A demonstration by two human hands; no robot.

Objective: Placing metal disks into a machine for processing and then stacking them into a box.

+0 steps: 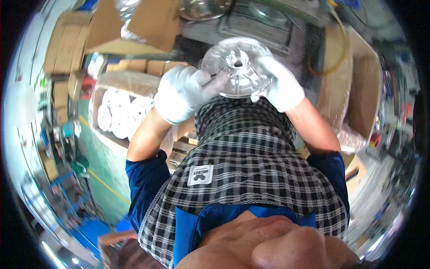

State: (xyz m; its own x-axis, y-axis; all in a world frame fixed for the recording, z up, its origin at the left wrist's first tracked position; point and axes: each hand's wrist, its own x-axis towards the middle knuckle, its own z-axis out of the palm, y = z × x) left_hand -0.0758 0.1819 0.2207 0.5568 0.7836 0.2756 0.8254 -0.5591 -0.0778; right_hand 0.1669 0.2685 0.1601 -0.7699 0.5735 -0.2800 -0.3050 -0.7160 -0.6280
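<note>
My right hand (281, 86), in a white glove, grips the right rim of a shiny round metal part (237, 86). The part is wide and disc-like, with a hole through its raised centre and ribs around it. On the other side, my white-gloved left hand (183, 92) has its fingers curled, with a finger and thumb reaching onto the left of the part. The part is held up in front of my checked apron (251, 157), its holed face showing. The fingertips behind the rim are hidden, and motion blurs the left fingers somewhat.
On the left stands a lined carton (101, 83) with several bright round parts (117, 114). An open cardboard box (154, 24) is at the far left, a deep carton (333, 76) at the right. Ahead lies a grey machine bed (268, 40) with a shiny metal bowl shape (204, 9). Another person (130, 255) is at lower left.
</note>
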